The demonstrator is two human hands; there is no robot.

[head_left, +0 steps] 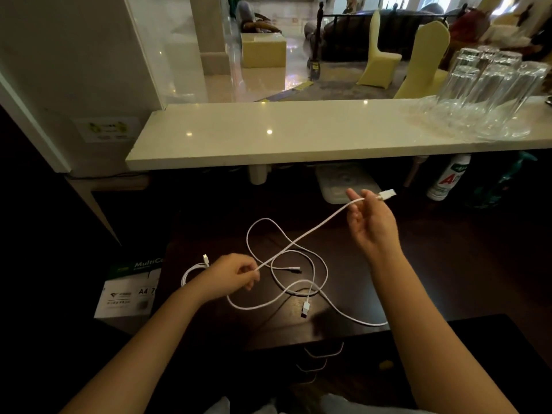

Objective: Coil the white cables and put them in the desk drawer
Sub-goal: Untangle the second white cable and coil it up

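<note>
A white cable (310,233) stretches taut between both hands above the dark desk (343,249). My right hand (370,222) pinches it just behind its USB plug (387,193), raised at the right. My left hand (236,274) pinches the same cable lower down at the left. Loose loops of white cable (313,273) lie tangled on the desk between my arms, with another USB plug (305,309) near the front. A small coiled white cable (191,271) lies behind my left wrist. Drawer handles (324,352) show at the desk's front edge, drawers closed.
A white counter shelf (283,135) overhangs the desk's back, with several upturned glasses (490,94) on its right end. A white device (343,182) and a spray can (448,180) stand under the shelf. A box of A4 paper (128,291) sits left of the desk.
</note>
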